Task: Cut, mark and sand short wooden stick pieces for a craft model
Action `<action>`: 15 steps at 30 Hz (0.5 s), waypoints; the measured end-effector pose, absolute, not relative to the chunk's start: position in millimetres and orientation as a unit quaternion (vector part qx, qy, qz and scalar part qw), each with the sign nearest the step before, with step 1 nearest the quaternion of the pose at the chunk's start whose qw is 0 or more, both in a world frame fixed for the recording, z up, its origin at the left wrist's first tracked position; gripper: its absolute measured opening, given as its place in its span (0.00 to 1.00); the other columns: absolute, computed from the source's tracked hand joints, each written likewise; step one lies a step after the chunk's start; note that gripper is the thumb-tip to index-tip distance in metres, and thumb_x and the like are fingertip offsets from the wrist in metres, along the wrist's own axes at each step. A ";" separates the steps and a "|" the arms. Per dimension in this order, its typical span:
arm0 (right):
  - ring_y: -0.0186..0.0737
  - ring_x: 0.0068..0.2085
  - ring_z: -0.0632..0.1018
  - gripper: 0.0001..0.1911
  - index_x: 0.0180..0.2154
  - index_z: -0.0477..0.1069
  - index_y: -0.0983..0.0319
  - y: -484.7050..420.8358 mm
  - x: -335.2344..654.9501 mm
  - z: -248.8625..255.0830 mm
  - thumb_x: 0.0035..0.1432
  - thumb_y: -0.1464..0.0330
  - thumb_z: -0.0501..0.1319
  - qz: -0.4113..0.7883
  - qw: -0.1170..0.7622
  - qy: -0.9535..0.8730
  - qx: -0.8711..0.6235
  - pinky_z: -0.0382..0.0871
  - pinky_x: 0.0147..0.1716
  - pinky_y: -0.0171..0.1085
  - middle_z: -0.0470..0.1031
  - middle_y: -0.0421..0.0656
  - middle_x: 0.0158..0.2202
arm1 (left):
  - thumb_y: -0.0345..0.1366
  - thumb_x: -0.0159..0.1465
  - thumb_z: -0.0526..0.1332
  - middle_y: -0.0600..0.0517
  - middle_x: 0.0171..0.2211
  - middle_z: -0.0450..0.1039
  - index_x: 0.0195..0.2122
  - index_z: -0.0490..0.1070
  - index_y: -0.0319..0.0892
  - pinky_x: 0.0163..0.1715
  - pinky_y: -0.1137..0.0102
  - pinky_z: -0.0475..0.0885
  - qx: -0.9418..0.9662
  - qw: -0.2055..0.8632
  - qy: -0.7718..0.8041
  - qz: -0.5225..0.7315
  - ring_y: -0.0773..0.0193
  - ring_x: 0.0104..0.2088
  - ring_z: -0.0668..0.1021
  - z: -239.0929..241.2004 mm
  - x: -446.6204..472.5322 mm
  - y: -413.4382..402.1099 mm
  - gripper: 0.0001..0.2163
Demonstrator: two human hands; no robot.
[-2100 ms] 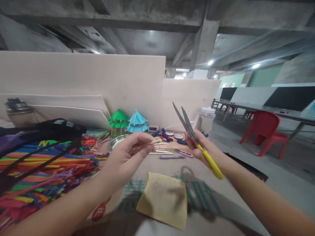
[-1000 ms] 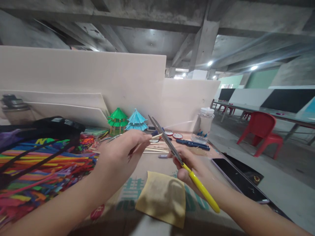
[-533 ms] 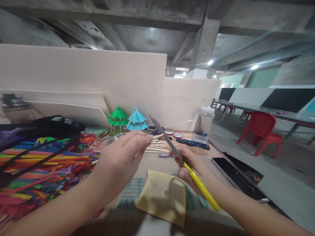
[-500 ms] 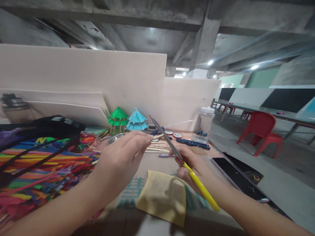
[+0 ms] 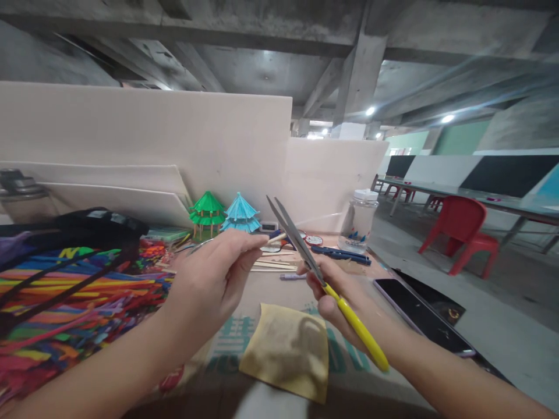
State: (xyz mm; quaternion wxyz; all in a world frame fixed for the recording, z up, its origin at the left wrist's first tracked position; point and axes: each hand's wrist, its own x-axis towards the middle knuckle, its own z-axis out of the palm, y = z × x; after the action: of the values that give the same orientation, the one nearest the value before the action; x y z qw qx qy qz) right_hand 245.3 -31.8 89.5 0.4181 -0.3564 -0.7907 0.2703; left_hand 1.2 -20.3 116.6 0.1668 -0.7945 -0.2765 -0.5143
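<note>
Between the fingertips of my left hand (image 5: 218,276) is a thin wooden stick (image 5: 276,238), its tip pointing right. My right hand (image 5: 336,297) is closed around yellow-handled scissors (image 5: 305,250), with the blades pointing up and left and slightly parted. The stick's tip lies close to the blades; whether it sits between them I cannot tell. Below both hands, a square of yellowish sandpaper (image 5: 286,352) rests on the cardboard work surface (image 5: 236,331). More wooden sticks (image 5: 273,265) lie behind my hands, beside a pale purple pen (image 5: 292,277).
A green paper pagoda (image 5: 207,209) and a blue one (image 5: 240,214) stand at the back. Colourful strips (image 5: 82,291) pile up at left. A clear bottle (image 5: 358,218), a dark blue cutter (image 5: 343,255) and a phone (image 5: 421,317) are at right. White boards (image 5: 174,134) rise behind.
The scissor blades have parted a little more. The stick remains pinched in my left hand, and the whole view has shifted slightly.
</note>
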 end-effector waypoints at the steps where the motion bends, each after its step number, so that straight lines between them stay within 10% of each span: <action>1: 0.44 0.41 0.73 0.23 0.50 0.71 0.56 -31.6 246.2 87.7 0.63 0.48 0.60 0.277 0.416 -0.789 -0.357 0.71 0.44 0.41 0.73 0.44 0.40 | 0.29 0.72 0.57 0.52 0.41 0.80 0.48 0.72 0.42 0.46 0.74 0.77 -0.793 0.172 -0.278 -0.514 0.68 0.42 0.82 116.8 1.3 -20.1 0.07; 15: 0.46 0.44 0.73 0.24 0.49 0.69 0.57 -31.1 241.9 96.8 0.61 0.48 0.63 0.285 0.423 -0.799 -0.318 0.68 0.49 0.45 0.73 0.46 0.46 | 0.27 0.70 0.59 0.53 0.39 0.79 0.48 0.72 0.41 0.43 0.76 0.77 -0.796 0.175 -0.262 -0.516 0.69 0.41 0.81 115.2 3.1 -19.1 0.07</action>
State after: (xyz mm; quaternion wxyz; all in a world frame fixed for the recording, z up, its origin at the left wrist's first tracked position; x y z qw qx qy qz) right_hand 241.9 -31.1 96.8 0.4230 -0.3181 -0.7992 0.2849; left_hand 3.1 -19.1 115.2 0.1755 -0.7963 -0.2617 -0.5164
